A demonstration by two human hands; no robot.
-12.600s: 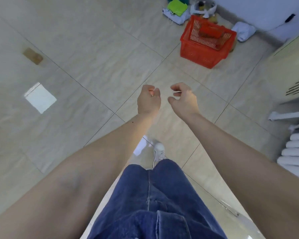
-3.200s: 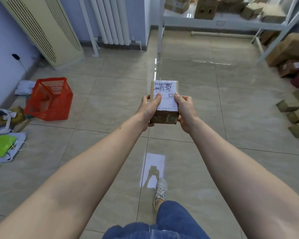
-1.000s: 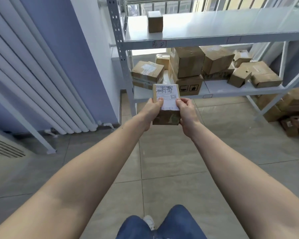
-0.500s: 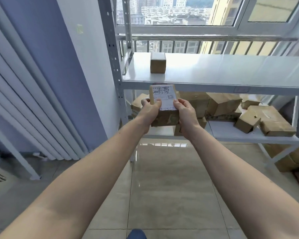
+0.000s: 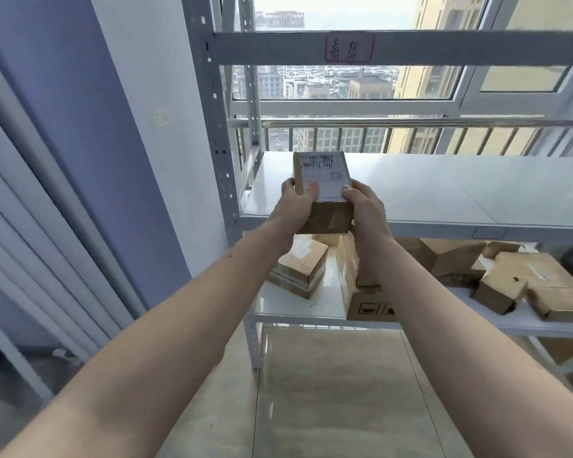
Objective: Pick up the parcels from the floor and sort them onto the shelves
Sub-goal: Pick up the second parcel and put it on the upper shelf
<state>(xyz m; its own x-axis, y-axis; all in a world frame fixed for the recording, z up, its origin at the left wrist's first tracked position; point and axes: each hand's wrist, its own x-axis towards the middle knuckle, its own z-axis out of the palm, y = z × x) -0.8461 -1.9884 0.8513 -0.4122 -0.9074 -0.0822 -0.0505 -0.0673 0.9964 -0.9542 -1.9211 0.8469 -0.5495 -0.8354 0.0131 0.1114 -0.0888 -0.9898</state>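
The parcel (image 5: 321, 190) has risen from floor-level carry to middle shelf (image 5: 444, 193) height.

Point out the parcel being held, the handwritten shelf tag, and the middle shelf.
parcel (image 5: 321, 175), head view, on its white label.
shelf tag (image 5: 348, 48), head view, on the writing.
middle shelf (image 5: 444, 193), head view, on its bare top.

Bright daylight from the window ahead of you

Your window (image 5: 354, 81) backlights the scene and washes out the sky; the floor (image 5: 328, 391) shows soft glare, your forearms stay evenly lit, straight lines bow at the edges, and slight blur softens detail.
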